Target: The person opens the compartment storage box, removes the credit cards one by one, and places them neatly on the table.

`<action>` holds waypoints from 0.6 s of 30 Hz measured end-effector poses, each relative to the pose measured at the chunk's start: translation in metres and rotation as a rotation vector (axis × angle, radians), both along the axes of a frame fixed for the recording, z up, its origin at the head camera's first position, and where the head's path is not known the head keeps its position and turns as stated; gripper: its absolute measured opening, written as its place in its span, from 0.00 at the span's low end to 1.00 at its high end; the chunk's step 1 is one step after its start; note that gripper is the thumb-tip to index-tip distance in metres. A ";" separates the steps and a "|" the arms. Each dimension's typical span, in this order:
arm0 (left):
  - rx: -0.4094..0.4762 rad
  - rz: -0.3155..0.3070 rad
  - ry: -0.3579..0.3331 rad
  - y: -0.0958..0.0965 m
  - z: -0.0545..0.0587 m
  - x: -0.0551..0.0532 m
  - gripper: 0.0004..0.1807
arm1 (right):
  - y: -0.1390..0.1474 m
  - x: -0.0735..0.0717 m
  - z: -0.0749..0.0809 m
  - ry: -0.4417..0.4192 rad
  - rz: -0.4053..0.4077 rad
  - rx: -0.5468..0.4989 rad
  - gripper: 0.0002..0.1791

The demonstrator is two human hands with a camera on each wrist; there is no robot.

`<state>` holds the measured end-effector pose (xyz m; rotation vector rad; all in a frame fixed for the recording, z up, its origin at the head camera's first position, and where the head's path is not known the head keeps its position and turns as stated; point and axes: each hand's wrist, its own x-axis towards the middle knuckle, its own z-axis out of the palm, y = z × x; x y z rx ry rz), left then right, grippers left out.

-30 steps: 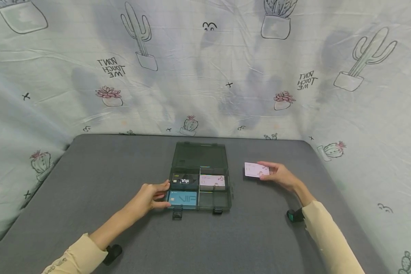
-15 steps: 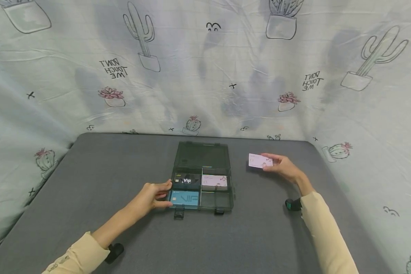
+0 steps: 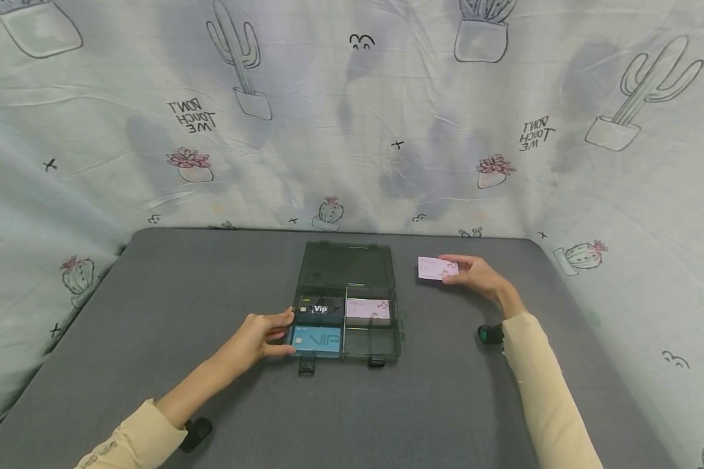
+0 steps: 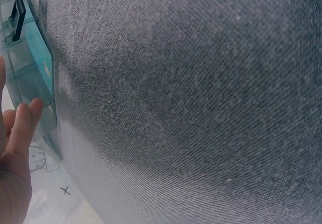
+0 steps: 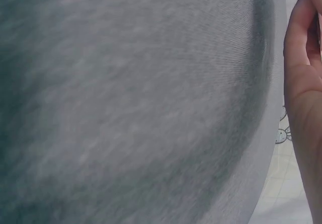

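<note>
A dark green see-through plastic box [image 3: 371,342] lies with its lid [image 3: 346,266] folded back. Its compartments hold a black Vip card [image 3: 311,314] at back left, a blue VIP card [image 3: 315,340] at front left and a pink card [image 3: 367,309] at back right. My left hand [image 3: 265,333] holds the box's left side, thumb near the front corner. In the left wrist view, the left fingers [image 4: 19,128] touch the box wall. Right of the box, my right hand [image 3: 478,275] pinches another pink VIP card [image 3: 434,268] by its right end. The right wrist view hides that card.
The box stands on a grey cloth-covered table [image 3: 211,280]. Two latches, one at the left [image 3: 307,363], jut from the box's front edge. Behind the table hangs a cactus-print curtain [image 3: 305,130]. A black wrist device [image 3: 490,334] sits below the right wrist.
My right hand has moved away from me with the pink card, shifting slightly right and then back left. My left hand stays at the box, and the head view has shifted a little.
</note>
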<state>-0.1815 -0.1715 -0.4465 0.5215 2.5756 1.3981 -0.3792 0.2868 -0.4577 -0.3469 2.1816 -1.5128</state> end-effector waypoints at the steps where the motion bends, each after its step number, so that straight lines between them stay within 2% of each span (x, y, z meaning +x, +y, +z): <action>1: -0.002 0.001 0.002 0.000 0.000 0.000 0.37 | -0.001 -0.001 0.000 -0.005 0.003 -0.001 0.37; 7: 0.004 -0.005 0.010 0.000 -0.001 0.000 0.37 | -0.005 -0.006 -0.001 -0.008 0.014 0.020 0.36; 18: 0.001 0.000 0.007 0.000 0.000 0.001 0.37 | -0.011 -0.012 0.000 0.071 0.002 0.059 0.34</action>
